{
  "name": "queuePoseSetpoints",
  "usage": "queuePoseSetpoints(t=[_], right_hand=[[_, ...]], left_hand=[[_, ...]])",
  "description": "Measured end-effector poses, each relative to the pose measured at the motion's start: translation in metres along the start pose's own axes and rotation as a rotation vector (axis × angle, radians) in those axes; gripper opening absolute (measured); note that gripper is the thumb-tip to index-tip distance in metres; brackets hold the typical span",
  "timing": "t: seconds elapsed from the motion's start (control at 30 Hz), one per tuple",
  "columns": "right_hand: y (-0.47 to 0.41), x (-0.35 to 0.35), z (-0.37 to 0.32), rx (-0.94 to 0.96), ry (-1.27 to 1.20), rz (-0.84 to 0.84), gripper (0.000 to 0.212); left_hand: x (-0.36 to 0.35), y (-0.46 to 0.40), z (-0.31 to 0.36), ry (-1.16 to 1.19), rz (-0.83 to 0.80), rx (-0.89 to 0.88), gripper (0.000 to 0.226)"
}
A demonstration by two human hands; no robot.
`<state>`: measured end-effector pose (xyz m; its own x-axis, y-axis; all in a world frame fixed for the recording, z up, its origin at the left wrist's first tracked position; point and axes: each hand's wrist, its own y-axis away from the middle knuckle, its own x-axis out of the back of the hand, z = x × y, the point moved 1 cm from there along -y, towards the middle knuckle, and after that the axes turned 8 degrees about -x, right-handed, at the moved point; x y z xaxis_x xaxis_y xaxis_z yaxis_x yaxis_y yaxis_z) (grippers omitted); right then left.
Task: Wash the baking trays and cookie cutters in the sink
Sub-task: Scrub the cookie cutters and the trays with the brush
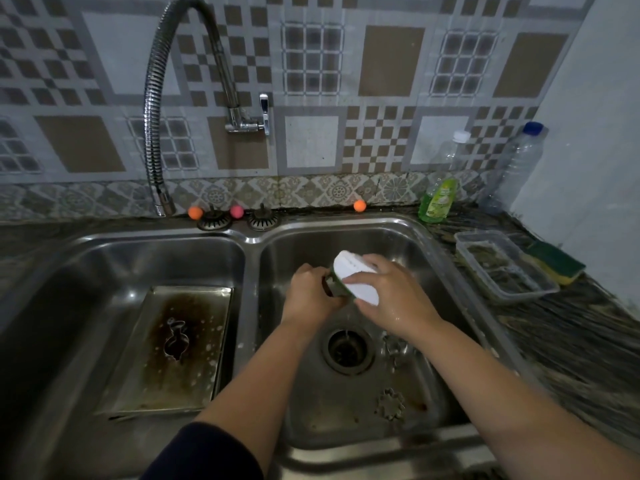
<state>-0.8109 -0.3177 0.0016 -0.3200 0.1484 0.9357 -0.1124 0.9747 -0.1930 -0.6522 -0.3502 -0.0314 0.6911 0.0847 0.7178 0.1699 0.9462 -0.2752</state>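
The double steel sink (254, 239) fills most of my view, its flexible tap hose (162, 98) arching up against the patterned tiles and ending low over the back ledge. In the left basin a stained baking tray (166, 348) lies flat on the bottom, with a metal cookie cutter (176, 339) resting on its dark, browned middle and specks of suds around it. Both my forearms reach into the right basin, above the round drain (347, 347). My right hand (394, 299), wet, is wrapped over a white scrubbing brush (356, 277) with a green underside, fingers curled across its back. My left hand (310, 296) is closed around something small pressed up against the brush; it is mostly hidden by my fingers, so I cannot tell what it is. On the floor of the right basin a flower-shaped cutter (390, 404) lies near the front, and another small cutter (398, 349) sits just right of the drain, partly under my right arm. On the counter to the right sit a clear plastic container (505, 266), a green and yellow sponge (557, 266) just beside it, and a green bottle of dish soap (437, 199) nearer the wall.
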Motion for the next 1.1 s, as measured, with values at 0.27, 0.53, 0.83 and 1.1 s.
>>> queuePoseSetpoints(t=[0.27,0.53,0.83,1.1], right_hand=[[-0.002,0.01,-0.003,-0.151,-0.423,0.194,0.04],[0.004,0.006,0.003,-0.211,-0.446,0.141,0.04],[0.003,0.006,0.007,-0.357,-0.9,-0.066,0.029],[-0.002,0.026,-0.003,-0.201,-0.744,0.093,0.033]], left_hand=[[-0.004,0.004,-0.007,0.318,0.086,0.147,0.016],[0.007,-0.003,0.002,0.173,0.241,-0.014,0.047],[0.014,-0.007,0.002,0.565,0.246,0.006,0.046],[0.02,-0.009,-0.001,0.361,0.228,-0.115,0.052]])
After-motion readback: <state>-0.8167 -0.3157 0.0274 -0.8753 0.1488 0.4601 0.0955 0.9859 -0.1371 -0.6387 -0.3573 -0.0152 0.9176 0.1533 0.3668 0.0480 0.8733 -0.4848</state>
